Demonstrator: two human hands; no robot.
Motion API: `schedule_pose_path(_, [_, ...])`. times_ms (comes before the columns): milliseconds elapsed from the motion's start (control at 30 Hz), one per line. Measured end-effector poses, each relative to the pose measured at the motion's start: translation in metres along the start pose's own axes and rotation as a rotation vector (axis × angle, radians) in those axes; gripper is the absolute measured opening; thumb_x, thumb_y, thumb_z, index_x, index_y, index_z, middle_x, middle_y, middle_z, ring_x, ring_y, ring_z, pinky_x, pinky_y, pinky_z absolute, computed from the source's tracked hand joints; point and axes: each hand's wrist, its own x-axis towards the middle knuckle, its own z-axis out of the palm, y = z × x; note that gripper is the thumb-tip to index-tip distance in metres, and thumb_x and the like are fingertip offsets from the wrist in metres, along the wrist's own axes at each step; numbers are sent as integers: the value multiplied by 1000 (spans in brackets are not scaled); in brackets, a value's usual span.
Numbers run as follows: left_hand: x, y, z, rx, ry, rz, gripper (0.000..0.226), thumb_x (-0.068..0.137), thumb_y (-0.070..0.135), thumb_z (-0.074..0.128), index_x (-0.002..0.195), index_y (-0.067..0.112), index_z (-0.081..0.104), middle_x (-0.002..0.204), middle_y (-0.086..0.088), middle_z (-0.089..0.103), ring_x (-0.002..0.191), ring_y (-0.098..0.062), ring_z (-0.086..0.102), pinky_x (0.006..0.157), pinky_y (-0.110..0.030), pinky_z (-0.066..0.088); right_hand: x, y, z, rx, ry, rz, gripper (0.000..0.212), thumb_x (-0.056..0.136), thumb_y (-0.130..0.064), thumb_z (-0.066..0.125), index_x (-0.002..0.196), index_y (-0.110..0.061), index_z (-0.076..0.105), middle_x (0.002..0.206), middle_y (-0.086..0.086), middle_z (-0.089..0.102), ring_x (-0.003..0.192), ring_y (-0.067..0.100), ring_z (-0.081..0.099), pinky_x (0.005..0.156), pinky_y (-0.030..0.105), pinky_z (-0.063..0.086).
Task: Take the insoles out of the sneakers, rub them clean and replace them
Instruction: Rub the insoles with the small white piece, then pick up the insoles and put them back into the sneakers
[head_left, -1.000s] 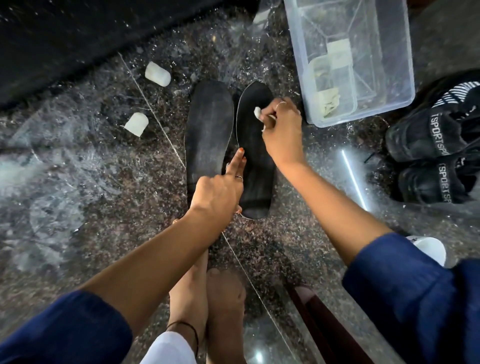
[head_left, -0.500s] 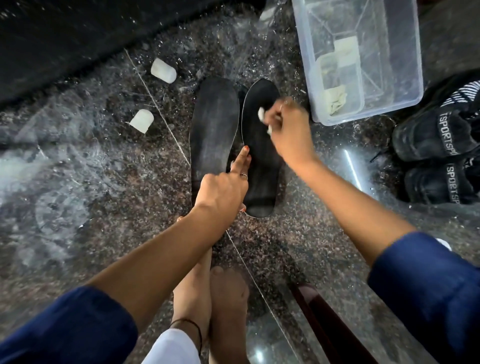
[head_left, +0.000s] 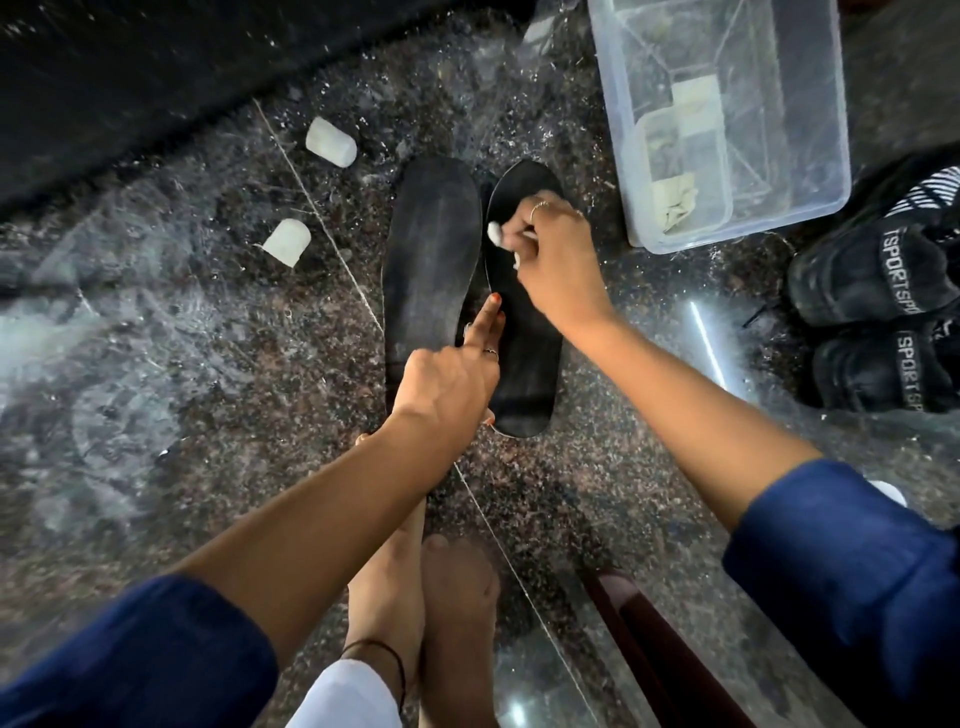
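Our right hand (head_left: 558, 260) had its fingers (head_left: 540, 210) curled tight around a small white wad (head_left: 494, 230), pressed to the upper half of the right insole (head_left: 524, 332); most of the wad was hidden in the grip, so we could not tell its material. Our left hand (head_left: 447, 387) had its index finger stretched out, tip on that insole's inner edge, the other fingers folded under with nothing in them. The left insole (head_left: 431, 249) lay just beside it, flat, dark and matte, dusted grey, its heel end covered by our left hand. Both rested on the speckled, glossy stone floor (head_left: 208, 389). Two small white rounded pieces (head_left: 331, 141) lay apart to the left. A clear plastic box (head_left: 727, 119), cut off at the top edge, held pale scraps we could not make out. The black sneakers (head_left: 872, 322) sat at the right, partly out of frame.
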Motion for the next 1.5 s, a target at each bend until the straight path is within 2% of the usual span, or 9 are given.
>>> schedule_pose_path(200, [-1,0,-1,8,17,0,95,95,48,53,154,9,-10,154,-5,-33,96,-17,67,57,-28,39,35,-1,-2,68,144,197,21,75,14,50,72,-2,63,83,10,64,76,18,57,63,12,36])
schedule_pose_path(433, [0,0,0,21,0,-11,78,96,41,57,156,14,15,155,-6,-30,92,-14,67,51,-26,35,6,-9,9,9,22,20,16,71,17,50,70,3,58,84,12,61,80,26,55,72,30,41])
schedule_pose_path(633, [-1,1,0,38,16,-12,95,95,47,53,154,8,-10,154,-6,-32,89,-16,67,41,-27,25,43,-5,-1,2,34,75,18,72,17,50,74,3,62,85,13,64,78,21,60,71,30,49])
schedule_pose_path(800, [-1,1,-2,26,3,-8,95,95,49,52,154,8,-10,153,-6,-34,91,-16,67,46,-27,32,36,-4,-6,11,14,112,19,71,17,50,73,2,61,83,12,64,78,22,60,73,35,49])
schedule_pose_path(1033, [0,2,-5,27,-25,-18,93,93,46,57,155,9,-1,155,-6,-31,97,-15,66,57,-27,39,-34,3,-8,18,-26,108,15,77,13,56,69,1,59,83,10,59,78,18,53,71,19,36])
schedule_pose_path(1200, [2,0,-17,9,-91,-27,94,90,47,62,156,11,6,157,1,-26,108,-18,63,66,-29,44,-40,0,-10,43,-79,140,17,71,18,55,65,2,57,79,10,59,75,25,57,71,31,44])
schedule_pose_path(1267, [5,-1,-26,-19,-109,-36,98,86,49,66,156,12,8,160,4,-19,115,-18,59,75,-30,49,-31,-4,-18,38,-120,146,17,68,19,54,67,3,58,79,9,59,75,24,58,73,38,48])
schedule_pose_path(1367, [13,-3,-41,-28,-145,-42,99,83,49,70,155,12,14,161,2,12,125,-19,52,90,-34,49,-17,-14,-36,82,-80,142,18,69,19,53,69,3,60,79,10,60,75,25,58,74,41,49])
schedule_pose_path(1500, [26,2,-63,10,-228,-27,78,82,47,72,145,17,39,154,4,31,131,-17,47,96,-33,46,0,-28,-79,145,-52,172,21,76,15,55,77,-3,65,84,3,61,77,17,60,73,24,51])
